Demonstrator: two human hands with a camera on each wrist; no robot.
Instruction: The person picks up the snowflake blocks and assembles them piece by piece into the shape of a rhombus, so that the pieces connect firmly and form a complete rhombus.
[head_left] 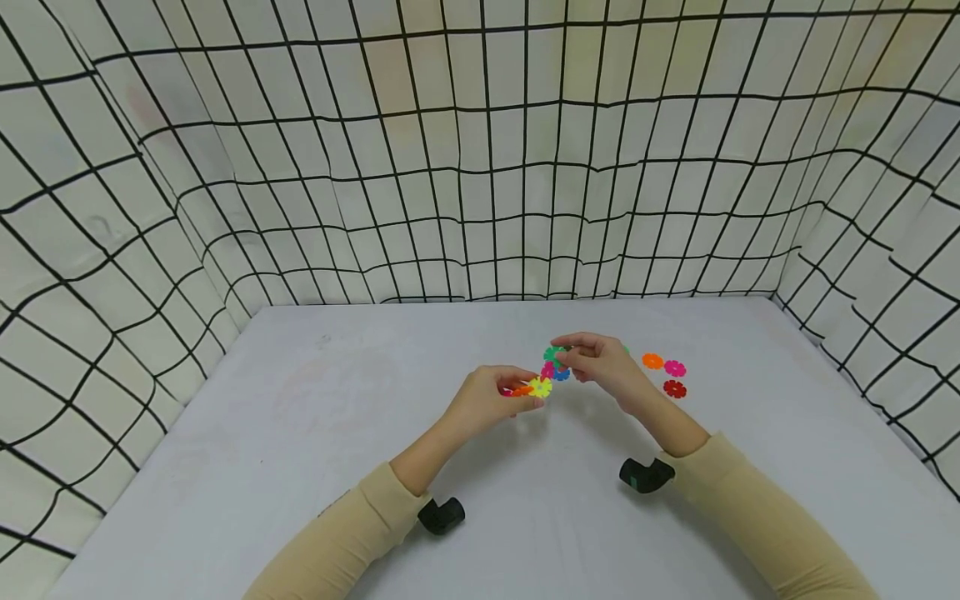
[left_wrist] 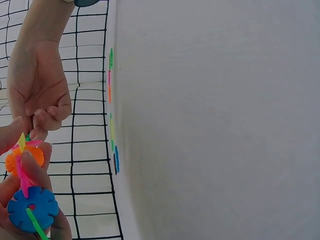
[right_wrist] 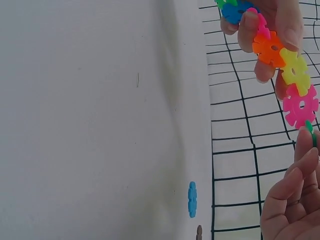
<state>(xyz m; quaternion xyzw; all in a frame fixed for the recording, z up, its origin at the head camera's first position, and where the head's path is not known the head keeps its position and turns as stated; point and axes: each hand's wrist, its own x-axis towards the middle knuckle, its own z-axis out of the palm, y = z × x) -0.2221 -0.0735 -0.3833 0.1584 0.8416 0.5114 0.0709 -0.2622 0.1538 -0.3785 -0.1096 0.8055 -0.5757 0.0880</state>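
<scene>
In the head view, the left hand (head_left: pixel 491 393) holds a chain of flower-shaped discs (head_left: pixel 540 387) up over the tabletop (head_left: pixel 315 433), about halfway between its left and right edges. The right hand (head_left: pixel 600 360) pinches one green disc (head_left: pixel 553 356) at the end of the chain. One blue disc (head_left: pixel 561 375) shows just behind. Toward the far right corner lie three more: one orange disc (head_left: pixel 653 361), one loose pink disc (head_left: pixel 675 367) and one dark red disc (head_left: pixel 675 389). A bit of green peeks out behind the right hand. Two tan sleeves (head_left: pixel 375 508) cover the arms, with one black bent piece (head_left: pixel 647 476) at each cuff, so two in all. A black net (head_left: pixel 487 133) stands past the far edge and along both sides.

In the left wrist view, the left hand has its thumb and fingers around the chain, with a big blue chain disc (left_wrist: pixel 33 209) close up. Discs on the tabletop look like thin strips, too thin to count surely.

In the right wrist view, seven discs make a line: green, blue, pink, orange, yellow, pink and green. The right hand's fingertips (right_wrist: pixel 304 140) grip the last green one. It meets the pink one; I can't tell if it is pushed in. One blue and one dark disc lie on the tabletop.
</scene>
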